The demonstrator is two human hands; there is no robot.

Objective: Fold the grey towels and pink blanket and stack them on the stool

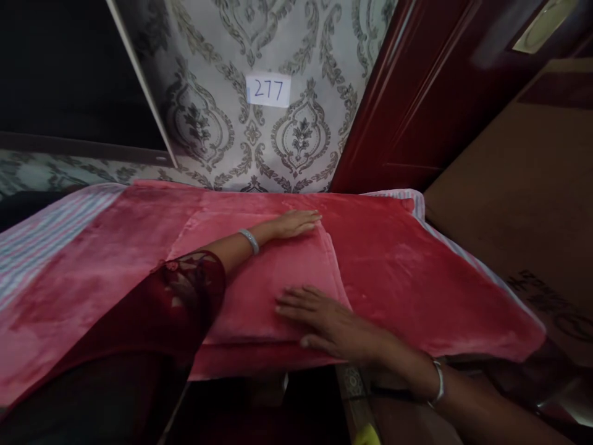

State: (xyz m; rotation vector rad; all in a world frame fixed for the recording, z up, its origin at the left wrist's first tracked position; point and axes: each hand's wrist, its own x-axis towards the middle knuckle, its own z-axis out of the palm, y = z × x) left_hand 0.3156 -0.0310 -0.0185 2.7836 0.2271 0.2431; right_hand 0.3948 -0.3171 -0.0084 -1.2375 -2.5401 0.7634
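Note:
A pink plush blanket (pixel 269 272), folded into a flat square in its middle, lies over a surface against the wall. To the right its single layer spreads out in a deeper red, and more of it reaches left. My left hand (pixel 296 224) rests flat on the far right part of the folded square, fingers stretched toward its right edge. Nearer to me, my right hand (pixel 327 321) is over the front right part of the square, palm down with fingers spread. Neither hand grips the cloth.
A striped cloth (pixel 60 232) shows beneath the blanket at both sides. Behind it is patterned wallpaper with a paper label (pixel 269 90) reading 277. A dark screen (pixel 78 74) is at upper left, a dark red door (pixel 417 93) at upper right, and a cardboard box (pixel 519 185) at right.

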